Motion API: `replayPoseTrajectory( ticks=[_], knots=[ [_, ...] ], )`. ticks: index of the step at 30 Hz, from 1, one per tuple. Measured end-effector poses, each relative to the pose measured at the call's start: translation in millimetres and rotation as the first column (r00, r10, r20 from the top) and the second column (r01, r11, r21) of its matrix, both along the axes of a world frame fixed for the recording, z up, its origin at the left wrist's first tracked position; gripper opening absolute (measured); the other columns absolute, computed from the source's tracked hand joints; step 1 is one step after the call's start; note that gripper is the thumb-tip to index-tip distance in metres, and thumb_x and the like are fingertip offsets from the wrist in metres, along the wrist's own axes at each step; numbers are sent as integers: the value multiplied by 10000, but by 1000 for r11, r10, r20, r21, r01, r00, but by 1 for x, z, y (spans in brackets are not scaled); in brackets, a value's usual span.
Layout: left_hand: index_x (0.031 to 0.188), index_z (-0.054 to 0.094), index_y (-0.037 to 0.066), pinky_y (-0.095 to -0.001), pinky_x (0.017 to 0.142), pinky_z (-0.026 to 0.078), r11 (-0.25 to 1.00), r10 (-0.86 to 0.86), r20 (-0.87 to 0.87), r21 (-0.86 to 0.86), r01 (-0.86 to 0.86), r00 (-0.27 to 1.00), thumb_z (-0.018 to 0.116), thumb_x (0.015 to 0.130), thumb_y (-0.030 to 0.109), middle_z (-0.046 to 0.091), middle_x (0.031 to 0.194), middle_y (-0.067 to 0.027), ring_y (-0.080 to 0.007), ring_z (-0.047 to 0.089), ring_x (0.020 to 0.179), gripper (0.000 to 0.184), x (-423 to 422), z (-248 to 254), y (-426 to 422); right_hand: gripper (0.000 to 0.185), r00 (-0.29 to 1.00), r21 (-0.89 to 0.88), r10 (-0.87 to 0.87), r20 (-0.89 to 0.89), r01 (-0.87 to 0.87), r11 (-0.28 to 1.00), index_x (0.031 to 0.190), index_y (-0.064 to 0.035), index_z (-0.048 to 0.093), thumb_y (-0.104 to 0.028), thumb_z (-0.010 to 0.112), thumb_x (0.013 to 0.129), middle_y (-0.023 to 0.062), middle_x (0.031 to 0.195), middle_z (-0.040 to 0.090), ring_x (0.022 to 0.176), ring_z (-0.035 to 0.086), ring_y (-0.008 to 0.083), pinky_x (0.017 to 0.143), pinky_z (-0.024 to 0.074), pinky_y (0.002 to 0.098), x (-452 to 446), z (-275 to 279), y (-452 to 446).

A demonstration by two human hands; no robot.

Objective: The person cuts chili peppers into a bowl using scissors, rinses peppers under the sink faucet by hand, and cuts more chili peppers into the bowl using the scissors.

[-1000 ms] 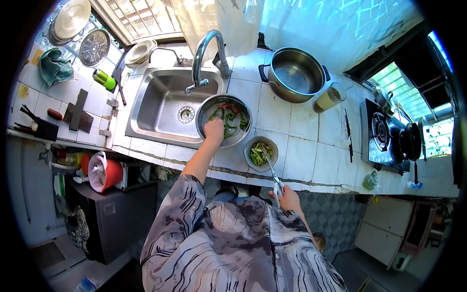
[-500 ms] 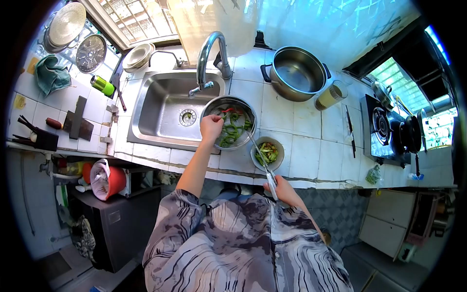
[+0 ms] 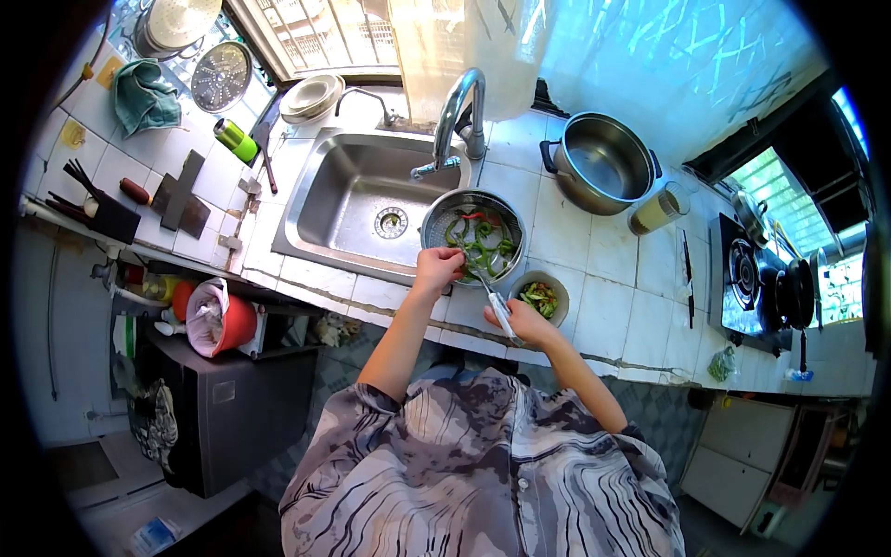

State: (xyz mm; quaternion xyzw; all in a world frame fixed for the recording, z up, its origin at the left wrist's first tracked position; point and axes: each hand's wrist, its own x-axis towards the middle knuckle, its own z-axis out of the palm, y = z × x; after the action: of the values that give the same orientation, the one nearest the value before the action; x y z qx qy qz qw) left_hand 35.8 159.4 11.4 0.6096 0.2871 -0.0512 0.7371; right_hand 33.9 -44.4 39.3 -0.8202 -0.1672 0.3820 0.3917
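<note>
A metal strainer basket (image 3: 429, 223) stands at the sink's right edge with several long green peppers (image 3: 483, 252) and a red one (image 3: 494, 219) in it. At its near rim my left hand (image 3: 438, 271) is closed, fingertips pinched on what looks like a green pepper. My right hand (image 3: 524, 325) is wrapped round the pale handle of a knife (image 3: 502, 314). The narrow blade points up and left to my left fingertips. Just right of the strainer, a bowl (image 3: 561, 303) holds cut green pieces (image 3: 538, 298).
A steel sink (image 3: 320, 200) with a curved faucet (image 3: 471, 102) lies to the left. Behind the bowl stand a large pot (image 3: 608, 162) and a glass jar (image 3: 660, 209). Chopsticks (image 3: 688, 278) and a gas stove (image 3: 742, 269) are farther right.
My right hand has moved up and left with the knife, closer to the strainer. My left hand has come down to the near rim. The whole view has shifted.
</note>
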Motion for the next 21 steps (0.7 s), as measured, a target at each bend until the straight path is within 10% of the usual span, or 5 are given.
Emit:
replayPoseTrajectory(
  ticks=[13,21],
  knots=[
    [948,567,-28,-233,565,479,985,34,72,-172,-21,997,544,773,30,603,817,-73,-120,572,678,186,-6,-5,-15,433,949,12,-190,-254,199,980,635,-41,493,-443,561,780,5,511,452,365,445,93,341,384,244,-7,4,0],
    [911,578,-53,-230,592,465,952,-20,285,297,-68,958,595,735,48,623,758,-87,-114,580,643,204,-14,-2,-59,470,940,75,-234,-247,259,963,774,22,552,-447,570,770,59,593,527,528,497,130,477,395,280,-41,12,-38]
  ],
)
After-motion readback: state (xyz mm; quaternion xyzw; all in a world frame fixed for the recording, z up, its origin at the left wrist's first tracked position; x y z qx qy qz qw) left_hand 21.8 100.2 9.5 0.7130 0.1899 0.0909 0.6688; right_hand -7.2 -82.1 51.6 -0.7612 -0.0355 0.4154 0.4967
